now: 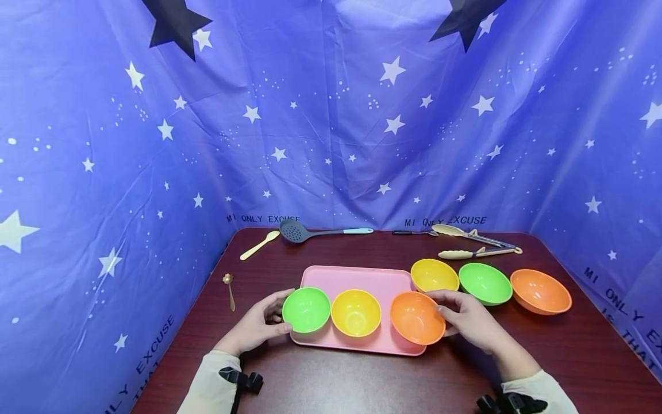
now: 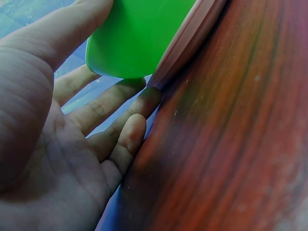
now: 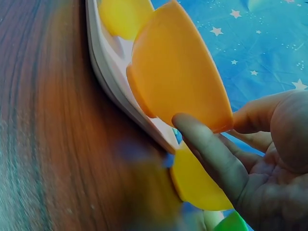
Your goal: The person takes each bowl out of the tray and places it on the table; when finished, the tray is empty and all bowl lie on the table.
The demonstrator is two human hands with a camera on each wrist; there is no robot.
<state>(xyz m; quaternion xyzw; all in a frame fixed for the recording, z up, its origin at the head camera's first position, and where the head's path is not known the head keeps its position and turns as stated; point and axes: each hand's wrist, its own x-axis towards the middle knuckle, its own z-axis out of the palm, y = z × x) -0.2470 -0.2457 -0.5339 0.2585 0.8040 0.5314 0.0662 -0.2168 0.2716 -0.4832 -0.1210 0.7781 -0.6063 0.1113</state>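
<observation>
A small green bowl [image 1: 306, 310] sits at the left end of a pink tray [image 1: 357, 275]. My left hand [image 1: 264, 319] holds its left side, thumb at the near side and fingers farther back; the left wrist view shows fingertips against the green wall [image 2: 139, 38]. In the tray's middle stands a yellow bowl [image 1: 356, 313], untouched. My right hand [image 1: 472, 317] pinches the right rim of an orange bowl [image 1: 418, 318] at the tray's right end. That bowl leans; in the right wrist view a finger presses its outer wall [image 3: 178, 67]. Whether its base touches the tray, I cannot tell.
Right of the tray stand another yellow bowl [image 1: 434, 275], green bowl [image 1: 485, 283] and orange bowl [image 1: 541, 292]. Behind lie a slotted skimmer [image 1: 295, 232], a pale spoon [image 1: 260, 245], tongs [image 1: 481, 241] and a thin dark utensil [image 1: 414, 232]. A small gold spoon [image 1: 230, 291] is at left.
</observation>
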